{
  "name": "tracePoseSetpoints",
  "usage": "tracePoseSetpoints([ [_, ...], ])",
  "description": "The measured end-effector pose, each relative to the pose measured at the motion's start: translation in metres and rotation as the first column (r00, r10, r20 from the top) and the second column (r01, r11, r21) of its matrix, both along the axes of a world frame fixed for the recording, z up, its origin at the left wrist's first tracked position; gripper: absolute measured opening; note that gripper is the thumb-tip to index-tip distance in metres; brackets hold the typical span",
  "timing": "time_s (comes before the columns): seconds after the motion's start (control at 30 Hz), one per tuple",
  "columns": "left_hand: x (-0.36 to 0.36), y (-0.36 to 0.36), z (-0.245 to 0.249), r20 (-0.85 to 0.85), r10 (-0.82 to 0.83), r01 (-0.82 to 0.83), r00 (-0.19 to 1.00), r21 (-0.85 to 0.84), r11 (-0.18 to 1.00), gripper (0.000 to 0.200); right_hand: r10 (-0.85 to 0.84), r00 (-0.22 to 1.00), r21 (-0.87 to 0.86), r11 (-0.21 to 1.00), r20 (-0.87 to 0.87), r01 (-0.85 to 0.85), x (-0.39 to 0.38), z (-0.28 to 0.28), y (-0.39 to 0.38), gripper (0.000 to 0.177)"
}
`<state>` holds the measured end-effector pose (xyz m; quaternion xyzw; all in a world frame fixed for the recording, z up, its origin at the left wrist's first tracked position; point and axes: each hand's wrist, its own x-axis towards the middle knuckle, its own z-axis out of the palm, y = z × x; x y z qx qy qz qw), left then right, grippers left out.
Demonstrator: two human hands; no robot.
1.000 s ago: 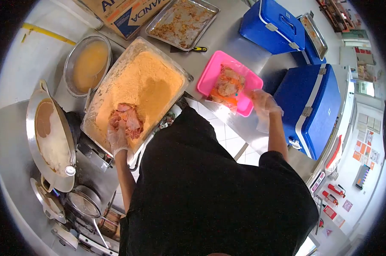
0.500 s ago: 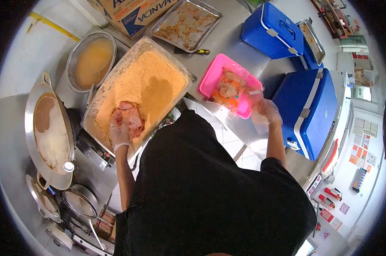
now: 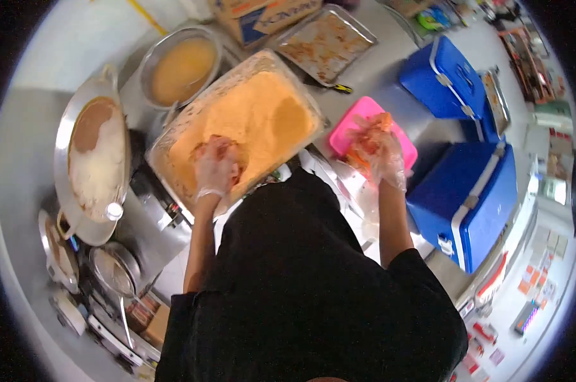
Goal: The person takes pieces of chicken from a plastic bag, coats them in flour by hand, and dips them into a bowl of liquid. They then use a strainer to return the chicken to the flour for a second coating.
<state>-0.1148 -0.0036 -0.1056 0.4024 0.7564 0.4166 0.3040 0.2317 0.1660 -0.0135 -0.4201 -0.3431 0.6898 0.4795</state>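
In a clear plastic glove, my left hand [image 3: 215,173] closes on a reddish piece of raw meat [image 3: 222,148], low over orange breading flour [image 3: 262,95]. The flour fills a large rectangular tub [image 3: 168,132], and a darker damp patch shows on its right side. My right hand [image 3: 388,159], gloved the same way, grips an orange-red piece of raw meat [image 3: 371,130] above a pink tray [image 3: 406,145]. More orange-coated meat [image 3: 359,158] lies in that tray, partly hidden by the hand. Motion blurs both hands somewhat.
A bowl of yellowish liquid [image 3: 185,70] stands behind the tub. At left is a wide pan [image 3: 90,172] with pale foam. A metal tray [image 3: 329,41] with crumbs and a yellow-black handle [image 3: 342,89] lie behind. Blue coolers [image 3: 463,197] stand at right.
My right hand has moved left over the pink tray and taken hold of meat. The left hand now covers its meat from above in the flour. The whole view has shifted.
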Motion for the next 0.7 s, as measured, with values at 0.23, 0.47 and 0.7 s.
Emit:
tracePoseSetpoints([
  [0.23,0.043,0.021,0.091,0.103,-0.046,0.044,0.994,0.028,0.999,0.031,0.621,0.783,0.035,0.784,-0.039,-0.62,-0.147,0.027,-0.036,0.037],
  [0.47,0.035,0.001,0.114,0.566,0.192,-0.223,0.802,-0.016,0.975,0.034,0.017,0.592,0.574,0.227,0.806,-0.787,-0.2,0.014,-0.058,0.036],
  [0.7,0.021,-0.018,0.103,0.594,0.262,-0.326,0.76,0.0,0.945,0.031,0.657,0.647,0.256,0.598,0.387,-0.76,-0.235,0.014,-0.071,0.033],
])
